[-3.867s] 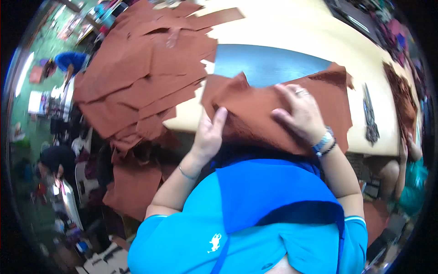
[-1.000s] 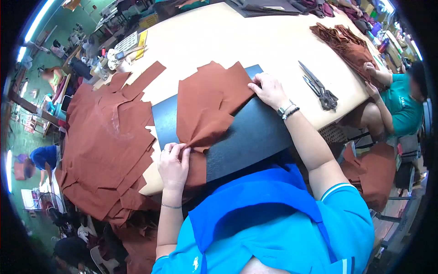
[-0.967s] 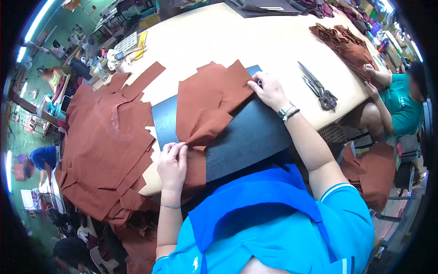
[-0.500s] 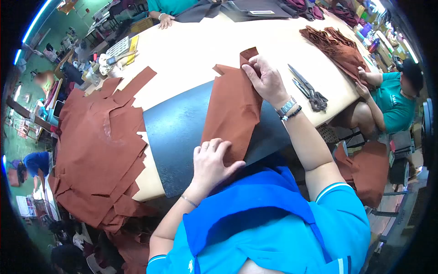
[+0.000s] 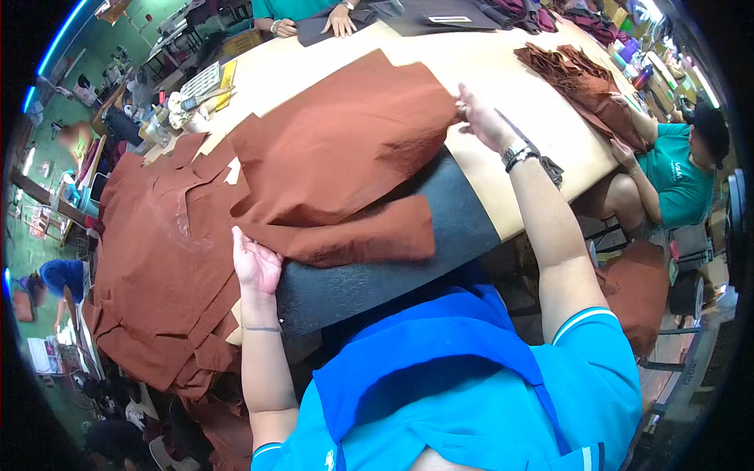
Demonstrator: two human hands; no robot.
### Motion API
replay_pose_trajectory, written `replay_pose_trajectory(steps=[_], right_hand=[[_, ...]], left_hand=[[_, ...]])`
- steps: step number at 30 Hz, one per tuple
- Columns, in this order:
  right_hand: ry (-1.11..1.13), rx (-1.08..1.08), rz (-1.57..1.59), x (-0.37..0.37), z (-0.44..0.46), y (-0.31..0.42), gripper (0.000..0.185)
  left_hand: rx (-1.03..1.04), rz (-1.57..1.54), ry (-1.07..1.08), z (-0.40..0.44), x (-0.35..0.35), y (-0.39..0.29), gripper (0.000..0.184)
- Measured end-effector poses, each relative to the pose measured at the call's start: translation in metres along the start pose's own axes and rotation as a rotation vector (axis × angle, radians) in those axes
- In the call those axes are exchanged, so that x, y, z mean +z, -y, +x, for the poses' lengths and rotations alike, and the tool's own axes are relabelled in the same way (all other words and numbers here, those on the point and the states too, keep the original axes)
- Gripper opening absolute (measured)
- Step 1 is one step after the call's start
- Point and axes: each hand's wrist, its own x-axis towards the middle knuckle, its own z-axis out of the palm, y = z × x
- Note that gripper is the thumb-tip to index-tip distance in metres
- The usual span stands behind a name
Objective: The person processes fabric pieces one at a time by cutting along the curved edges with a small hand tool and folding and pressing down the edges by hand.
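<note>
A large reddish-brown cloth [image 5: 338,141] is opened out over the dark cutting mat [image 5: 463,208] and the table, its front part folded into a raised flap. My left hand [image 5: 258,261] is closed, pinching the cloth's near left corner between thumb and fingers, palm turned up. At the far right edge of the same cloth, my right hand [image 5: 485,119] grips the margin with its fingertips, partly spread. A pile of reddish-brown cloth pieces [image 5: 165,267] lies to the left, touching the spread cloth. Scissors [image 5: 550,169] are partly hidden behind my right wrist.
Across the pale table [image 5: 503,71], a co-worker's hands rest on dark material [image 5: 338,22]. To the right, another seated person handles a bundle of brown cloth [image 5: 589,90]. A brush [image 5: 206,98] and bottles stand at the back left. More brown cloth [image 5: 636,294] hangs low right.
The folded cloth has been opened out wide toward the far left. My left hand moved left with its corner; my right hand shifted slightly right. The far co-worker's second hand has appeared.
</note>
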Motion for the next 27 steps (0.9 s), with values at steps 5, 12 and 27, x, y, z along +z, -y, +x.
replay_pose_trajectory(steps=[5,12,27], right_hand=[[0.365,-0.234,-0.691,0.018,-0.015,-0.021,0.076],[-0.270,-0.295,-0.506,0.012,0.003,0.004,0.060],[0.087,-0.773,-0.839,0.153,-0.126,-0.039,0.030]], left_hand=[[-0.144,0.211,-0.041,-0.002,0.008,0.001,0.057],[-0.120,0.384,-0.153,0.023,0.012,0.016,0.054],[-0.402,0.292,0.165,0.021,0.035,0.022,0.076]])
